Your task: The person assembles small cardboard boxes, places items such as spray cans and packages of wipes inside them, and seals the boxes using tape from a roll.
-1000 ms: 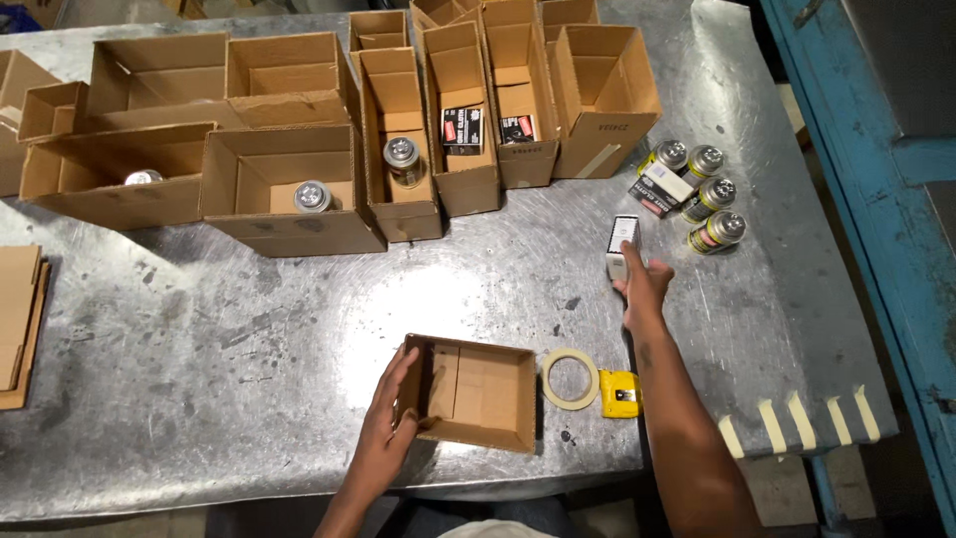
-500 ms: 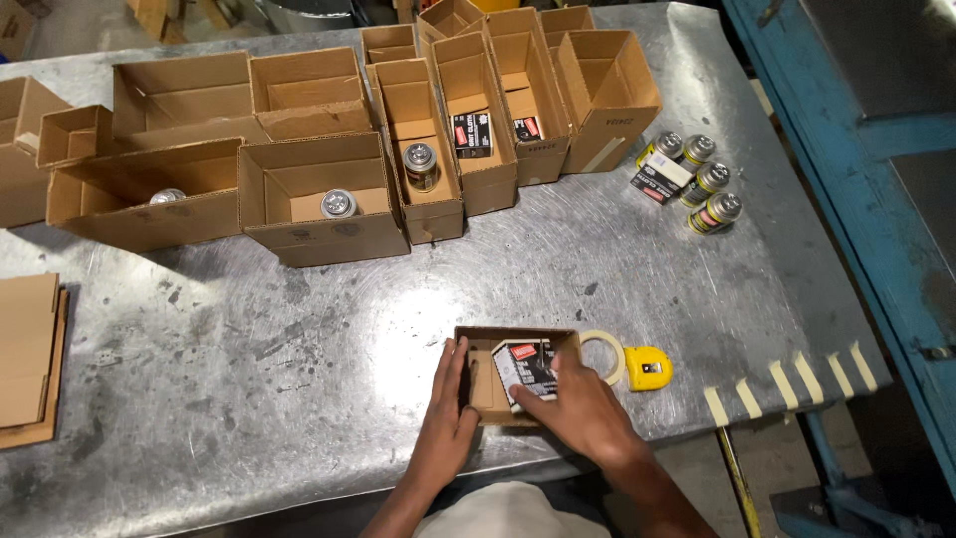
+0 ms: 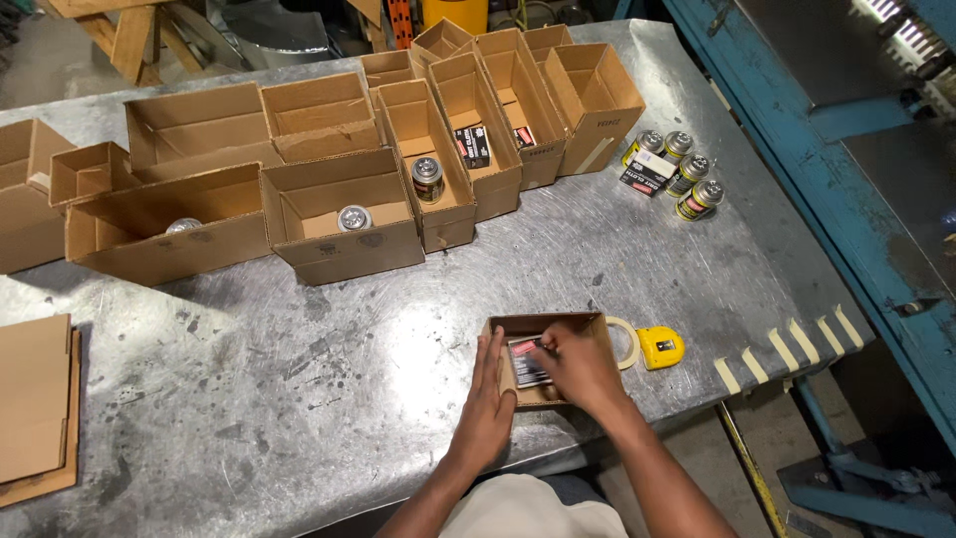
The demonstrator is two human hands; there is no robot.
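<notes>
A scuffed, galvanised metal table point(image 3: 299, 399) fills the view, glaring where overhead light bounces off it. Blue-painted steel framing point(image 3: 797, 130) runs down the right side, and a wooden sawhorse point(image 3: 119, 30) stands on the concrete floor point(image 3: 40, 60) beyond.

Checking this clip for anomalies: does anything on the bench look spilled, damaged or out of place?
Nothing stands out. The left hand steadies the small open box while the right hand presses a dark packet into it. The cans stand upright, the other boxes sit open in rows, and the metal table is scuffed but dry.
</notes>
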